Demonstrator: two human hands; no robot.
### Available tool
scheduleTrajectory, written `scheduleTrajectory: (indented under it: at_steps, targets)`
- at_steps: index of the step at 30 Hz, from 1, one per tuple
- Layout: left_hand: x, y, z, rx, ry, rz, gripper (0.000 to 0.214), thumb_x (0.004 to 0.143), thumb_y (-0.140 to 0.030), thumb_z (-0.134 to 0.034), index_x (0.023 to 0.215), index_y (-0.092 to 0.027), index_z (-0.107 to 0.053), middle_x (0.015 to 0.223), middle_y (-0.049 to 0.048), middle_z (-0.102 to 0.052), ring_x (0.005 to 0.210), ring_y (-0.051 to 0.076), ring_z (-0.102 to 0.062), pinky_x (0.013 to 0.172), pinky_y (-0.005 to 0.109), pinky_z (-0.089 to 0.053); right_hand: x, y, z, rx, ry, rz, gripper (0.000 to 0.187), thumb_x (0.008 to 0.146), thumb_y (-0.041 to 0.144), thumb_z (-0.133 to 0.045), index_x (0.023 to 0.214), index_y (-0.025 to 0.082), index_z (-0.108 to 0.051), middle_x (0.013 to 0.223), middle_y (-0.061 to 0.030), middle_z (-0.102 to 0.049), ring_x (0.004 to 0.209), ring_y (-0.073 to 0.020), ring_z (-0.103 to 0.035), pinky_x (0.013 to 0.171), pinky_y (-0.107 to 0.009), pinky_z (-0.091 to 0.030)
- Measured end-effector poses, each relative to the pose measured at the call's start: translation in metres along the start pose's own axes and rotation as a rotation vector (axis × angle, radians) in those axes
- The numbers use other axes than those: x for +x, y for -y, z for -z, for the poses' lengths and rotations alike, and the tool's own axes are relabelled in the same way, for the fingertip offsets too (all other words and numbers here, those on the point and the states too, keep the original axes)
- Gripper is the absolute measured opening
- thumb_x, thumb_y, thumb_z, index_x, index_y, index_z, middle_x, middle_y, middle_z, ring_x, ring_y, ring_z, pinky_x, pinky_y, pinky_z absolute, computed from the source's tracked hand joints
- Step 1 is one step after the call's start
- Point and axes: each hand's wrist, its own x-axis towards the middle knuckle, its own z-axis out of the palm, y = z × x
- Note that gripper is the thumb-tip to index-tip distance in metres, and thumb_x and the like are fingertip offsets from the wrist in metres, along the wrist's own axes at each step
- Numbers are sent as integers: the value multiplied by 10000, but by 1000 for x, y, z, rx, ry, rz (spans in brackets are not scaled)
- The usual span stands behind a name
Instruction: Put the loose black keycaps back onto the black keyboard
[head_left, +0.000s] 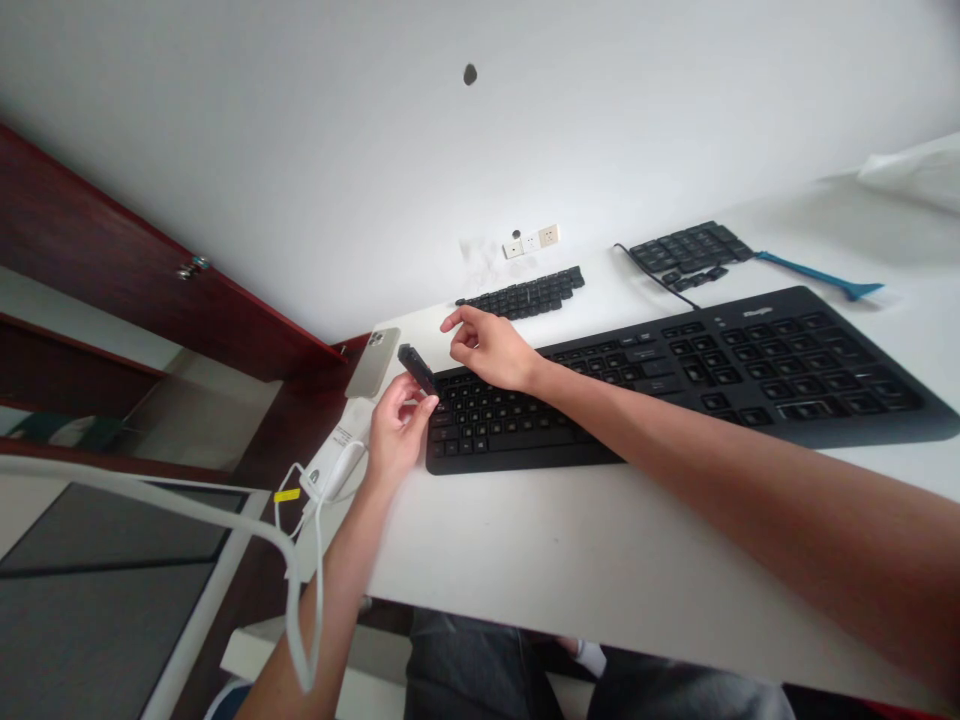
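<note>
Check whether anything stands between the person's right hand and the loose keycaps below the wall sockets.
Nothing visible does. The right hand appears just in front of the loose keycaps; the keyboard lies lower, not between them. From this one view, the exact gap is hard to judge.

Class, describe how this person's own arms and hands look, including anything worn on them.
The left hand and right hand are both bare, with no gloves and no rings visible. The left forearm and right forearm narrow toward the wrists, and neither shows a sleeve, watch or bracelet.
</note>
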Motion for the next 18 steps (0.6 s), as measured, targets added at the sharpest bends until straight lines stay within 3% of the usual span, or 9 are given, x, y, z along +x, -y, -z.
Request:
scheduleTrajectory:
  at_steps: [2, 7, 13, 18]
  targets:
    - [1, -1, 0, 22, -9, -10, 450, 916, -428, -676, 1308, -212, -635, 1219, 95, -703, 1020, 188, -664, 844, 280, -543, 1, -1, 0, 4, 7, -10, 289, 782, 93, -580, 1051, 175, -648, 761, 10, -707, 747, -162, -651, 792, -304, -475]
    - [1, -4, 2, 86, 43, -20, 333, 937, -442, -639, 1154, -197, -697, 1153, 88, -707, 993, 188, -651, 784, 260, -535, 2, -2, 1, 15, 27, -20, 297, 776, 38, -562, 1017, 170, -673, 804, -13, -730, 781, -167, -668, 822, -309, -490]
    - [3, -19, 0, 212, 95, -122, 372, 951, -399, -622, 1267, -210, -679, 1237, 104, -665, 1040, 201, -633, 789, 279, -518, -2, 3, 1, -29, 65, 5, 239, 792, 50, -569, 963, 172, -684, 791, -9, -730, 755, -161, -655, 787, -296, -482]
    - [7, -20, 2, 307, 92, -194, 297, 957, -414, -627, 1148, -208, -722, 1084, 74, -666, 969, 190, -621, 787, 285, -497, -2, 0, 1, -60, 54, 18, 223, 793, 74, -585, 961, 176, -691, 791, -9, -726, 750, -163, -645, 765, -292, -468]
